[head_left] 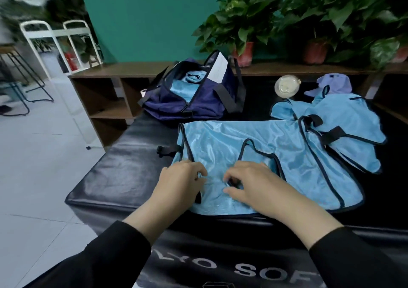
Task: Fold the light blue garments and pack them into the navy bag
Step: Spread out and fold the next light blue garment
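Folding under way on a black padded surface (123, 173). Spread flat across its middle, a light blue mesh vest (254, 153) trimmed in dark binding, near edge at the front of the pad. Left hand (181, 184) down on the vest's near left corner, fingers curled at the trim; grip there apparently closed on a fold of cloth, though knuckles hide the contact. Right hand (249, 184) just beside it, thumb and curled fingers pinching up a small pucker of fabric near the dark edging. Both grips narrow, both on the one vest.

To the right, overlapping the spread vest's far corner, a second light blue vest (344, 128) in a loose heap, not yet folded. Behind, at the far left of the pad, the navy bag (198, 98) unzipped and gaping, blue cloth already visible inside.

Judged step: squaring up the near edge ahead of the first fold. Next move likely calling for a firm hold on both near corners and a carry across toward the far edge, keeping slippery mesh from sliding and dangling black straps from snagging.
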